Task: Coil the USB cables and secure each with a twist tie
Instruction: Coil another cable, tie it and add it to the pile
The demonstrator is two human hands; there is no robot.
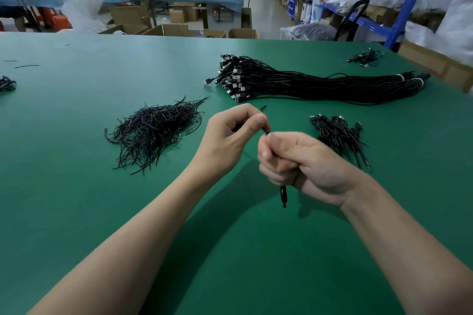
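Observation:
Above the green table point(76, 186), my right hand point(304, 161) grips a coiled black USB cable point(283, 195); one plug end hangs out below the fist. My left hand point(233, 133) pinches a black twist tie point(266, 130) at the top of that coil, fingertips almost touching the right hand. The coil itself is mostly hidden inside my fingers. A loose heap of black twist ties point(156, 130) lies to the left. A large bundle of uncoiled USB cables point(294, 82) lies behind the hands. A small pile of tied coils point(337, 133) sits to the right.
A few more cables point(366, 57) lie at the far right corner, and another cable bunch point(6, 83) at the left edge. Stray ties point(27, 66) lie at the far left. A cardboard box point(440, 64) overhangs the right edge. Shelving and work tables stand beyond.

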